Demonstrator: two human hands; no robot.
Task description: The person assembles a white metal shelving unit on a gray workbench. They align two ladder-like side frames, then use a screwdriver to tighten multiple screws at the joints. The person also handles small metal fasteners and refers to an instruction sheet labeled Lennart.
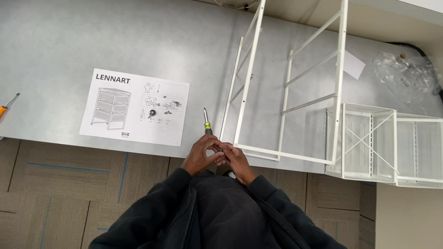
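The fingers (220, 148) of both hands are curled narrow and bunched together around some small dark part that is too tiny to make out, right at the near corner of the white wire frame (251, 83). The left hand (202, 152) also grips a screwdriver (207, 123), whose yellow-banded shaft sticks up past the knuckles and points away from the body, just left of the frame's corner. The right hand (236, 160) is pressed against the left, its fingers tucked inward and its wrist bent toward the frame's bottom rail. Both forearms, in dark sleeves, come up from the chest and meet in a narrow V below the frame.

The frame lies flat on the grey worktop (92, 41). Left of it, well apart, lies an instruction sheet (134, 108) with line drawings. Far left of the frame, at the worktop's edge, lies a second screwdriver (8, 107) with an orange handle. Just right of the frame stand white mesh baskets (383, 143), and beyond them a clear plastic bag (406, 78).
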